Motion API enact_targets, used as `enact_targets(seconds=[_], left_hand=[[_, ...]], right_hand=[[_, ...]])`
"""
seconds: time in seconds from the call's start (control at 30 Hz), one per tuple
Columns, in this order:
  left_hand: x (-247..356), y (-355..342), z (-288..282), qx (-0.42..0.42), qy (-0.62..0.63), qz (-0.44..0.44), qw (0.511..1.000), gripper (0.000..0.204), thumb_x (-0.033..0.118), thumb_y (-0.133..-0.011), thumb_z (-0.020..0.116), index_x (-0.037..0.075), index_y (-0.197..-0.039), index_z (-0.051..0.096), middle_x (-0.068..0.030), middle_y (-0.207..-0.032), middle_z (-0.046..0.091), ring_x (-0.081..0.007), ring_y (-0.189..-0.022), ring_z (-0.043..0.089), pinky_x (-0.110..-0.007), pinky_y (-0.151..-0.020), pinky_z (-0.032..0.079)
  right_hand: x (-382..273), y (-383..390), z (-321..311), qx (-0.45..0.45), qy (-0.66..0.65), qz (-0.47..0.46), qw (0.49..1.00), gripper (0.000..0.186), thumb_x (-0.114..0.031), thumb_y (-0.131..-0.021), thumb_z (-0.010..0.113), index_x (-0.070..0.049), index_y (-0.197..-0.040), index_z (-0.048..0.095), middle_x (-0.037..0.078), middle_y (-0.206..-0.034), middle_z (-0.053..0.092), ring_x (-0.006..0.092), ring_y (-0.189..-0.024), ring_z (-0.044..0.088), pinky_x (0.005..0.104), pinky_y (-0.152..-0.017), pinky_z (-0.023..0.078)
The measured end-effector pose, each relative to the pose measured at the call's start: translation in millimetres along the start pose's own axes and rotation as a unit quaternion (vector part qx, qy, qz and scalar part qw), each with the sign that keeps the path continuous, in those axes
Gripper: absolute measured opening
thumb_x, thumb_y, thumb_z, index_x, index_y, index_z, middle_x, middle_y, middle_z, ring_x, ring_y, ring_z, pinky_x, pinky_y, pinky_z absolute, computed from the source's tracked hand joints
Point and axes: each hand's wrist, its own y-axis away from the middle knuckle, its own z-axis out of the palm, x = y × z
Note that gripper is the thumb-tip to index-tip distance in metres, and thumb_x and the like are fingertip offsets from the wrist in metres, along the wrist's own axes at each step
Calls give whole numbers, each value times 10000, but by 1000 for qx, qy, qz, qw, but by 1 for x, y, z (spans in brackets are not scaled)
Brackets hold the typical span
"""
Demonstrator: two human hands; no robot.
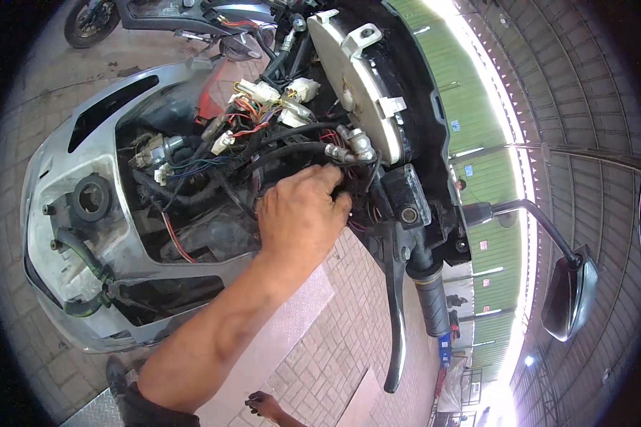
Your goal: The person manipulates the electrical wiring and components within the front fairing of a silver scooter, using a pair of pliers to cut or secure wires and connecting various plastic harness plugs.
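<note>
The left hand sits curled among dark cables, tips hidden, so its grip I cannot tell; white connectors lie bared at its 11 o'clock, an instrument cluster at 1 o'clock; work looks partway, the cables exposed, not yet enclosed

Strong white light is entering through the overexposed strip between the green corrugated wall and the ribbed roof, blowing out at lower right and leaving the roof's underside dim. Soft, moderate light is falling on the left hand and the wiring connectors, while the interior of the silver front fairing is sinking into shadow and the brake lever is returning a narrow glint. Fisheye distortion is bending edges toward the rim, black vignetting is covering the corners, and distant background detail is appearing soft.
</note>
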Motion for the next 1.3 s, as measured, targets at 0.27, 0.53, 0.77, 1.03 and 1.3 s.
enact_targets(seconds=[0.27,0.53,0.77,1.03,1.3], left_hand=[[-17,6,-1,43,95,75,992,218,99,-714,627,27,-916,591,-132,-862,616,-330,-727,610,-416,-672,485],[6,27,-4,54,249,-47,966,364,95,-742,665,-19,-1064,543,-112,-815,613,-196,-701,585,-312,-648,468],[25,17,-14,45,253,-173,951,267,99,-742,681,-32,-949,575,-83,-801,610,-135,-735,545,-264,-674,447],[28,9,-17,42,264,-241,933,201,42,-714,650,-16,-885,563,-77,-789,608,-130,-713,546,-264,-665,450],[30,9,-23,9,216,-240,946,323,61,-723,665,12,-1006,517,-44,-790,581,-108,-655,518,-257,-544,440]], right_hand=[[0,5,1,-11,9,31,999,343,-247,-786,663,-58,-1045,541,46,-808,645,137,-622,604,261,-495,464],[16,10,-21,13,14,30,999,328,-249,-786,671,-60,-1032,568,48,-835,657,132,-613,611,258,-498,466],[-13,51,-48,-36,-25,-53,998,252,-174,-844,543,-36,-1054,535,93,-897,645,172,-667,618,289,-556,488],[-28,58,-127,65,-63,-21,996,307,-139,-789,661,5,-1026,531,85,-853,667,164,-615,616,274,-494,486],[-60,92,-159,104,4,6,995,290,-113,-794,654,-12,-1025,512,93,-812,661,177,-611,626,270,-459,469]])
